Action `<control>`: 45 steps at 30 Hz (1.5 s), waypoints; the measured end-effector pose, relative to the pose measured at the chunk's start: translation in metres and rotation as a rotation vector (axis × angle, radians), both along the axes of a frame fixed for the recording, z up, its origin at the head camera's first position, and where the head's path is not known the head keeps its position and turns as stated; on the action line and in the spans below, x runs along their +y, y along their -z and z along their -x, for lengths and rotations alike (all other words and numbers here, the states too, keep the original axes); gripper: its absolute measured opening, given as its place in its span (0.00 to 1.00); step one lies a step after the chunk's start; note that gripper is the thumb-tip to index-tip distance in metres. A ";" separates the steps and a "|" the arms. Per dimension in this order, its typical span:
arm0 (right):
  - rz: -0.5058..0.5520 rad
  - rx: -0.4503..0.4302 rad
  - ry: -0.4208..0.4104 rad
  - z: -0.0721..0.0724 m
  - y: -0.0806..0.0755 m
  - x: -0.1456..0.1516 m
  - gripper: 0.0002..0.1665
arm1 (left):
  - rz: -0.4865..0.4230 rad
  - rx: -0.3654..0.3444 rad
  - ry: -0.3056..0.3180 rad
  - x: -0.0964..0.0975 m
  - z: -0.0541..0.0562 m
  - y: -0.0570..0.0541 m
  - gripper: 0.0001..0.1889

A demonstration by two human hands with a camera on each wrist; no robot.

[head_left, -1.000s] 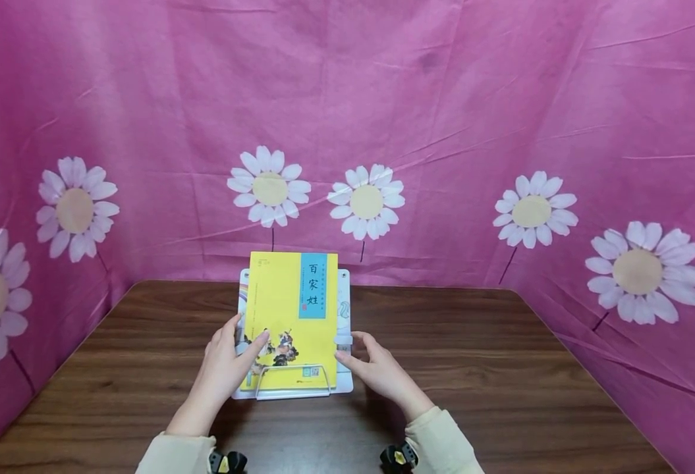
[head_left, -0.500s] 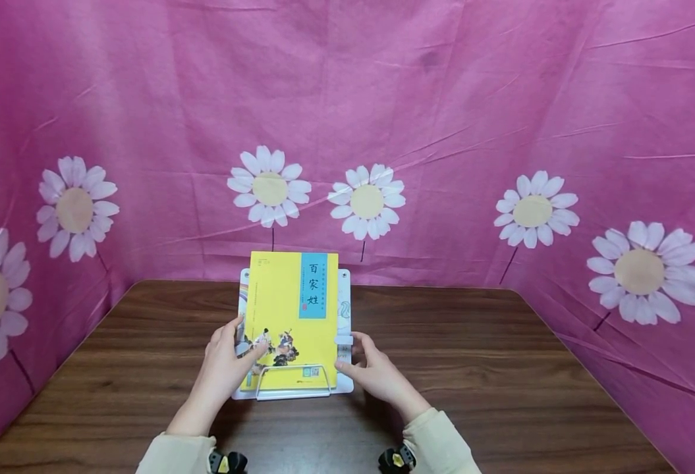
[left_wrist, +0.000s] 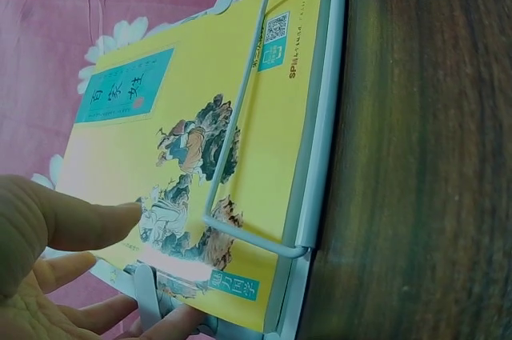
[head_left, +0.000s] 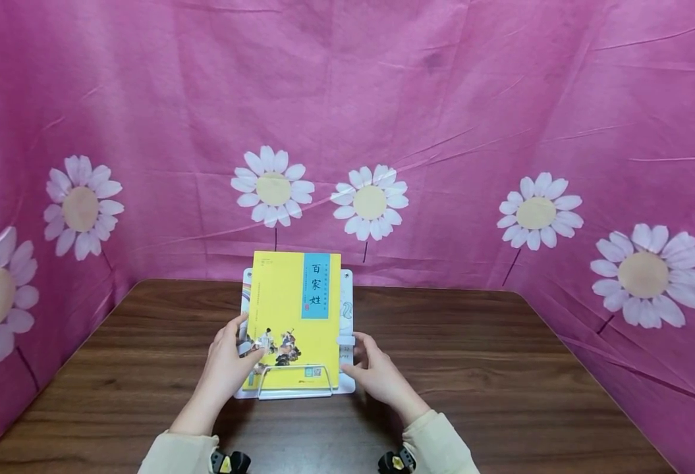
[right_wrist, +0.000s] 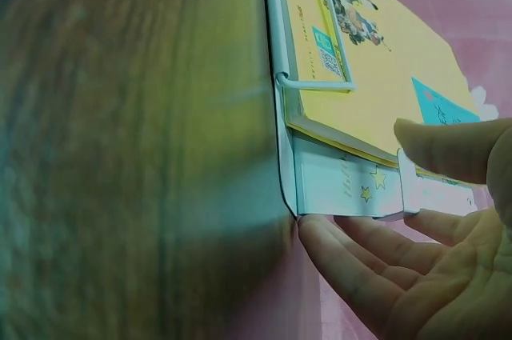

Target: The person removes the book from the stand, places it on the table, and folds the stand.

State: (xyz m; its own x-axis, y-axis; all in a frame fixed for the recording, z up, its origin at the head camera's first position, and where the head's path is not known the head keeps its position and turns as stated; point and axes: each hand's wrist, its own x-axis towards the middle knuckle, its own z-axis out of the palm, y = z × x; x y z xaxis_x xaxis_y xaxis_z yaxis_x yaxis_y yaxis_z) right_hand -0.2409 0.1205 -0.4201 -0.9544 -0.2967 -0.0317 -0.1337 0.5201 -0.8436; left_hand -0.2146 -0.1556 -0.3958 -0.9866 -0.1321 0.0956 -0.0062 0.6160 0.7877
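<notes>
A yellow book [head_left: 282, 289] with a blue title panel and painted figures stands leaning on a white book stand [head_left: 348, 299] with printed drawings. A white wire bracket [left_wrist: 234, 132] crosses the front of the book's lower part. My left hand [head_left: 222, 362] grips the left side, its thumb over the cover and its fingers around the stand's edge. On the other side my right hand [head_left: 381, 376] holds the stand's edge, fingers behind it and thumb at the book's border. A white side clip [right_wrist: 408, 184] lies beside the right thumb.
The stand is on a dark wood-grain table [head_left: 472, 375], near its middle. Behind and on both sides hangs a pink curtain [head_left: 442, 99] printed with large white daisies. Black wrist devices [head_left: 231, 462] sit at both sleeve cuffs.
My right thumb has slid slightly lower along the book's edge, and the left thumb has shifted a little down the cover. The head view has turned slightly; book and stand keep their place.
</notes>
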 end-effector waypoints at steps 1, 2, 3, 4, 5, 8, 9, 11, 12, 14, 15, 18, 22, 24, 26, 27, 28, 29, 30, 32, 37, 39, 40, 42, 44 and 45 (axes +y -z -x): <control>-0.003 0.006 0.003 0.000 0.000 0.000 0.39 | -0.001 0.004 -0.002 0.000 0.000 0.000 0.40; -0.006 0.011 0.005 0.000 0.000 0.000 0.38 | -0.002 0.008 -0.004 0.000 0.001 0.001 0.40; -0.008 0.017 0.008 0.000 0.000 0.000 0.37 | -0.004 0.010 -0.006 0.000 0.001 0.001 0.40; -0.010 0.019 0.011 0.000 0.000 0.000 0.37 | -0.007 0.010 -0.008 0.000 0.001 0.001 0.40; -0.010 0.022 0.013 0.000 0.000 -0.001 0.36 | -0.010 0.009 -0.009 0.000 0.001 0.001 0.39; -0.012 0.025 0.020 0.000 0.000 -0.001 0.36 | -0.013 0.004 -0.010 0.000 0.001 0.000 0.39; -0.013 0.025 0.021 0.000 0.000 -0.001 0.36 | -0.014 0.002 -0.010 0.000 0.001 0.000 0.39; -0.010 0.020 0.021 0.000 0.000 -0.001 0.36 | -0.014 0.000 -0.010 0.000 0.001 0.000 0.39; -0.006 0.017 0.020 -0.001 0.000 -0.001 0.36 | -0.014 -0.001 -0.010 0.000 0.001 0.000 0.39; 0.003 0.013 0.016 -0.001 0.000 -0.002 0.36 | -0.016 -0.004 -0.011 0.000 0.001 0.000 0.39; 0.006 0.011 0.015 -0.001 0.000 -0.002 0.36 | -0.016 -0.005 -0.011 0.000 0.001 0.000 0.39; 0.010 0.013 0.013 0.000 0.001 -0.002 0.36 | -0.018 -0.007 -0.018 0.000 0.001 0.000 0.39; 0.004 0.018 0.019 0.000 0.001 -0.002 0.36 | -0.029 -0.008 -0.036 0.001 0.003 0.001 0.37; 0.000 0.017 0.024 0.001 0.001 -0.003 0.36 | -0.035 -0.008 -0.045 0.000 0.004 0.003 0.37; -0.004 0.013 0.027 0.000 0.001 -0.003 0.37 | -0.043 -0.013 -0.054 0.000 0.005 0.004 0.37; -0.006 0.011 0.029 0.000 0.001 -0.003 0.37 | -0.048 -0.015 -0.058 -0.001 0.005 0.005 0.37; -0.007 0.007 0.031 0.000 0.001 -0.004 0.37 | -0.052 -0.014 -0.062 -0.001 0.005 0.006 0.37; -0.007 0.004 0.032 0.000 0.002 -0.004 0.38 | -0.056 -0.011 -0.066 -0.001 0.005 0.006 0.37; -0.009 0.001 0.033 0.000 0.002 -0.004 0.38 | -0.059 -0.010 -0.071 -0.002 0.005 0.007 0.37; -0.008 -0.003 0.034 -0.001 0.002 -0.004 0.38 | -0.070 -0.007 -0.078 -0.002 0.005 0.007 0.37; 0.000 0.016 0.027 -0.001 0.004 -0.005 0.38 | -0.100 0.002 -0.089 -0.004 0.004 0.008 0.37; 0.003 0.020 0.028 -0.001 0.005 -0.005 0.37 | -0.111 0.010 -0.095 -0.004 0.005 0.009 0.37; 0.008 0.020 0.027 -0.001 0.005 -0.006 0.37 | -0.115 0.012 -0.097 -0.005 0.005 0.009 0.37; 0.013 0.015 0.029 0.000 0.006 -0.006 0.38 | -0.116 0.023 -0.102 -0.005 0.005 0.009 0.38; 0.016 0.014 0.031 0.000 0.006 -0.006 0.38 | -0.110 0.038 -0.104 -0.006 0.005 0.009 0.38; 0.018 0.014 0.031 0.000 0.006 -0.007 0.38 | -0.109 0.041 -0.104 -0.006 0.005 0.009 0.38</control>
State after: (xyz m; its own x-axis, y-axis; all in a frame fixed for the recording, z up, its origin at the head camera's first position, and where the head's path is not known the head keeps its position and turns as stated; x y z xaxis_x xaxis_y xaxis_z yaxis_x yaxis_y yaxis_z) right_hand -0.2407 0.1139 -0.4265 -0.9634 -0.2676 -0.0134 -0.1295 0.5087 -0.8512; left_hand -0.2193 -0.1613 -0.4046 -0.9625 -0.2455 0.1152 -0.0320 0.5246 0.8507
